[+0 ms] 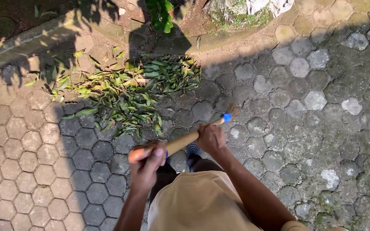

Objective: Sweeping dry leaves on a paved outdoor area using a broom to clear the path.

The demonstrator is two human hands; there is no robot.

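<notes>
I grip a wooden broom handle (184, 140) with both hands. My left hand (147, 161) closes around its upper end near my body. My right hand (211, 137) holds it farther down. A blue collar (226, 116) joins the handle to the broom head (234, 110), which rests on the hexagonal paving (305, 111). A heap of green leaves (125, 92) lies on the paving to the left of the broom head, apart from it.
A concrete kerb (43, 36) runs along the top left, with soil and a green plant (161, 15) behind it. White cloth (266, 5) lies at the top edge. My foot in a blue sandal (192, 150) stands below the handle.
</notes>
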